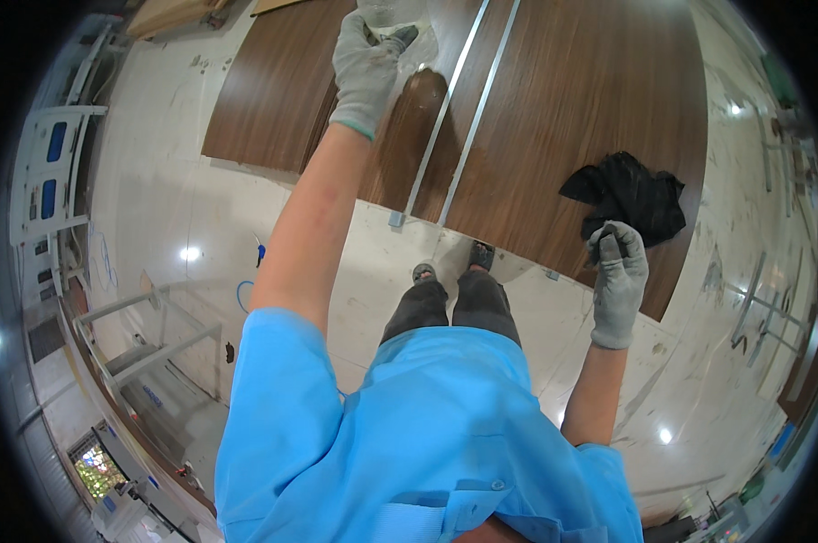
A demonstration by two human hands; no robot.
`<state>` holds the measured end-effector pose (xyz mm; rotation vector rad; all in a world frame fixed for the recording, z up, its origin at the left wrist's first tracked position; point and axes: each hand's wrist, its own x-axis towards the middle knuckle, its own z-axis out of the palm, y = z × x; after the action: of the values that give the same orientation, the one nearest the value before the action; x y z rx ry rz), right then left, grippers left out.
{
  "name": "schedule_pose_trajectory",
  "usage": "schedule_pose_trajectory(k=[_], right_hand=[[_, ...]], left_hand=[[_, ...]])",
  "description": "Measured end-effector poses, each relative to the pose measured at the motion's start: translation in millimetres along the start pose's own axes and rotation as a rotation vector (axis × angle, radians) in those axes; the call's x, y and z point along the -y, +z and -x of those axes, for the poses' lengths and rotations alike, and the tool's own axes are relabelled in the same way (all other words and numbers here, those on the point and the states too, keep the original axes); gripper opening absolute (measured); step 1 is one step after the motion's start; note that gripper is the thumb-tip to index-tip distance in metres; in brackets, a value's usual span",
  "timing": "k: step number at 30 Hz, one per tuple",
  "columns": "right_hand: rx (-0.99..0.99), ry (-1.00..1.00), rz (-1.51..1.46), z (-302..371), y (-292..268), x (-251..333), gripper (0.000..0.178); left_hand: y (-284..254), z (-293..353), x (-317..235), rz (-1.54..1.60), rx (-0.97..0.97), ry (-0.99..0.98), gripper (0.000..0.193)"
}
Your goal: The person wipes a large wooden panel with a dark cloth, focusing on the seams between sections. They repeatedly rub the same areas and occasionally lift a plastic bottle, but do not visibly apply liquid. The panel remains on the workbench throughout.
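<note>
Both of my hands wear grey work gloves. My left hand (366, 77) reaches far out over a brown wood-grain panel (572, 81), fingers curled and closed on a translucent, whitish plastic piece (393, 13), partly cut off by the top edge. Below it a dark, glossy patch (418, 113), wet-looking, runs down the panel. My right hand (620, 285) is over the panel's near right edge, fingers bent in and closed. Whatever those fingers may hold is hidden. Just beyond them lies a crumpled black cloth (633, 195) on the panel.
Two thin silvery strips (481, 118) cross the panel lengthwise. My feet stand on pale tiled floor (364, 271) at its near edge. A grey metal frame (169, 335) is on the left, near a blue-handled tool (261, 253). Metal bars (762, 317) stand at the far right.
</note>
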<state>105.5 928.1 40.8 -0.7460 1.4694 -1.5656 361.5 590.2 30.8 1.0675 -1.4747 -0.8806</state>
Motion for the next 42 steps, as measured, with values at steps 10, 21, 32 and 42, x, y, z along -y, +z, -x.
schedule_pose_trajectory(k=[10,21,32,42], right_hand=[[0.117,0.091,0.233,-28,44,-1,0.012],[0.210,0.106,0.259,-11,138,-20,0.011],[-0.007,-0.239,0.777,-9,155,-38,0.012],[0.105,-0.371,0.825,-35,130,-1,0.016]], left_hand=[[7,4,44,-0.032,0.073,0.103,0.048],[-100,86,35,-0.682,0.125,0.155,0.050],[-97,118,53,-0.740,0.191,0.065,0.044],[-93,116,41,-0.800,0.251,-0.042,0.042]])
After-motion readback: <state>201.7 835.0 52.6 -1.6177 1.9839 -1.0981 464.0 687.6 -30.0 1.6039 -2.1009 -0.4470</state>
